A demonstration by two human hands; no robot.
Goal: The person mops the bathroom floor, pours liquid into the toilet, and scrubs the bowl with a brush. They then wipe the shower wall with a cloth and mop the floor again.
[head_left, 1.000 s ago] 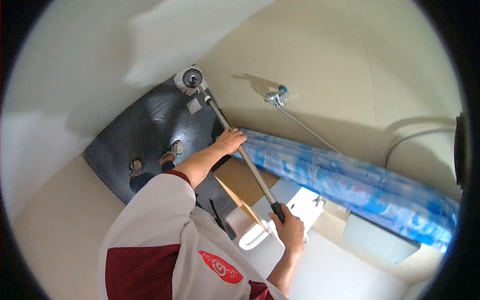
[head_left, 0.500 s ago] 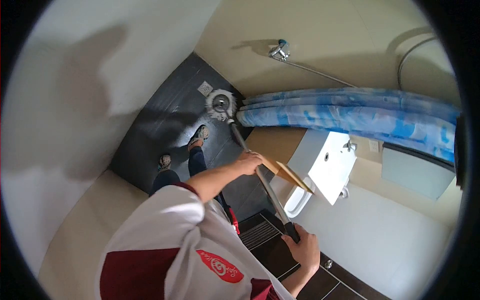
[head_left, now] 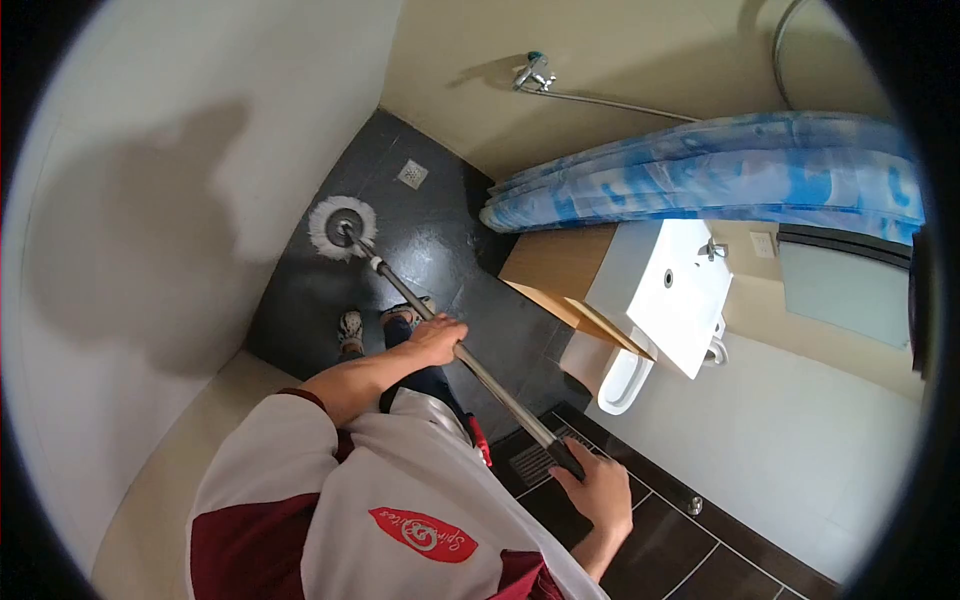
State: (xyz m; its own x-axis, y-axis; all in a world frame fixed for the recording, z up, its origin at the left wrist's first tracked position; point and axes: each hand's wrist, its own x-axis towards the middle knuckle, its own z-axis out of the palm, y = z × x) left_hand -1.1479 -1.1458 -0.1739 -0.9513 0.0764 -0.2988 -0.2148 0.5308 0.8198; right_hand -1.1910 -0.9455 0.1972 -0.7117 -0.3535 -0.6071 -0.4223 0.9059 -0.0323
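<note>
The round white string mop head (head_left: 342, 227) lies flat on the dark grey wet-looking floor (head_left: 300, 300), close to the pale wall (head_left: 150, 250) and short of the small square floor drain (head_left: 412, 174). Its long silver metal handle (head_left: 470, 362) runs back from the head, slanting up toward the person.

The left hand (head_left: 436, 340) is closed around the handle about midway along; the right hand (head_left: 598, 490) is wrapped over the black end (head_left: 565, 458) of the handle, nearer the body. Both grips are full, with fingers curled round the shaft. So the mop head sits well ahead of both hands, beyond the person's two feet (head_left: 378, 322), which stand just beside the line of the handle.

In my judgement the floor's sheen means a slip is the main risk, with the feet planted on the patch being worked. A wide sweep to the right could knock the handle against the white toilet (head_left: 625, 375) or the white washbasin (head_left: 672, 300). A push further ahead could catch the strings on the drain or brush the blue patterned shower curtain (head_left: 700, 185).
</note>
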